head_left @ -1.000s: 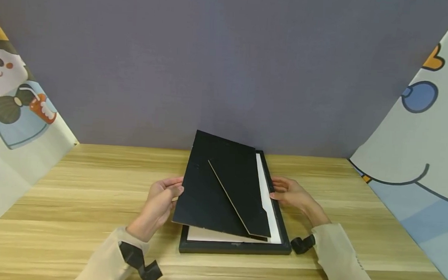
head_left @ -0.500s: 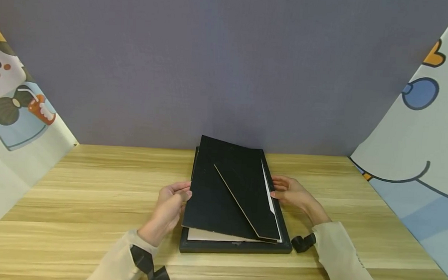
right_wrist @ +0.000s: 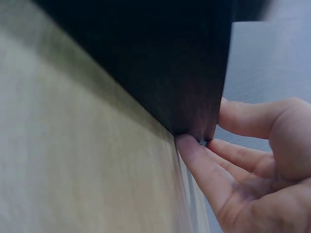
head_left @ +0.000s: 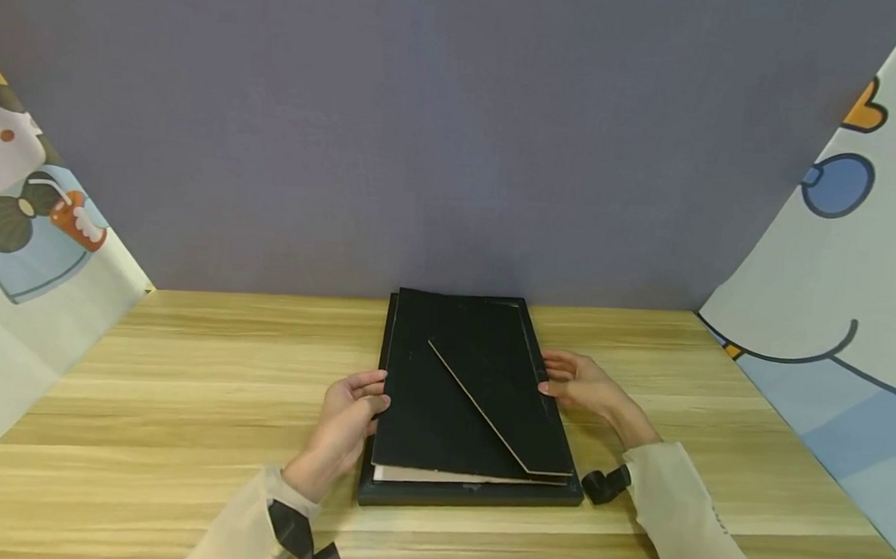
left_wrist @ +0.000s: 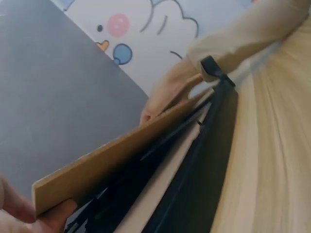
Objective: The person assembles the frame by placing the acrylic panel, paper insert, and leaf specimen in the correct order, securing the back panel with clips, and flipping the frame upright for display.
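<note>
A black picture frame (head_left: 468, 496) lies face down on the wooden table, its near side toward me. Over it is a black backing board (head_left: 412, 420) with an angled easel leg (head_left: 506, 390) on its back. My left hand (head_left: 346, 421) pinches the board's left edge between thumb and fingers. In the left wrist view the board's brown underside (left_wrist: 97, 170) tilts up above a pale sheet (left_wrist: 160, 187) inside the frame. At the frame's right side, my right hand (head_left: 586, 394) grips the edge, thumb on top and fingers against the outer side.
The wooden table (head_left: 227, 362) extends to both sides of the frame. A grey wall (head_left: 454, 146) rises right behind the frame's far end. Cartoon-printed panels (head_left: 854, 272) slope in at left and right. A black strap (head_left: 606, 486) sits at each wrist.
My left hand has moved right and lowered the backing board, whose right edge now covers the white strip along the frame's right side. My right hand has stayed in place.
</note>
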`<state>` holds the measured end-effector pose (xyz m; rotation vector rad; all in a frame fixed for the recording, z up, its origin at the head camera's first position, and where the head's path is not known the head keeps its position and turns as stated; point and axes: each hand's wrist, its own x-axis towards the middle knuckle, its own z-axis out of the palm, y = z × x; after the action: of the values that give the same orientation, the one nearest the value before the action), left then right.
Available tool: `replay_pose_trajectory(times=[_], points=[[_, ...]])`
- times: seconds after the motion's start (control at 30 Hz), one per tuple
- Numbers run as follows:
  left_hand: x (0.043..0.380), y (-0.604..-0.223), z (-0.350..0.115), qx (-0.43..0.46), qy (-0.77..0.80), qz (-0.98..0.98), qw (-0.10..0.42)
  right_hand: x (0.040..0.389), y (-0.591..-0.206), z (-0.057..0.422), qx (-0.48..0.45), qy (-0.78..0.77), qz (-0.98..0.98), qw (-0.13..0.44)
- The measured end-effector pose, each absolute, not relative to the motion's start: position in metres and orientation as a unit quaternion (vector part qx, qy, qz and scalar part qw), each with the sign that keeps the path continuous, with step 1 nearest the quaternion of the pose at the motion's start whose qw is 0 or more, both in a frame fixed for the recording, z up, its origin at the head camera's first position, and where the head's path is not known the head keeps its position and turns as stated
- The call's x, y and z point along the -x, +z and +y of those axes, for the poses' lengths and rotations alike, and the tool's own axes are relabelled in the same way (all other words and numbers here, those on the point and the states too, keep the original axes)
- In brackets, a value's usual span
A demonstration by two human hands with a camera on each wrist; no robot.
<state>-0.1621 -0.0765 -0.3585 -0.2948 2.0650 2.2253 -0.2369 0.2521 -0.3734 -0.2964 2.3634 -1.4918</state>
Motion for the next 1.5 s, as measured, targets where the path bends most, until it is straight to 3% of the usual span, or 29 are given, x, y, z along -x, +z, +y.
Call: replay_pose_trajectory(times=[0.3,0.83,1.5], points=[[0.163,-0.363,-0.078,0.067,0.669,0.738,0.053,0.237,-0.373,0.252,0.104,-0.519,0.832,0.167],[0.169,-0.361,-0.092,-0.12,0.452,0.882,0.052,0.235,-0.372,0.255,0.103,-0.516,0.834,0.166],[0.169,-0.346,-0.089,-0.137,0.329,0.932,0.063,0.236,-0.372,0.252,0.105,-0.516,0.834,0.167]])
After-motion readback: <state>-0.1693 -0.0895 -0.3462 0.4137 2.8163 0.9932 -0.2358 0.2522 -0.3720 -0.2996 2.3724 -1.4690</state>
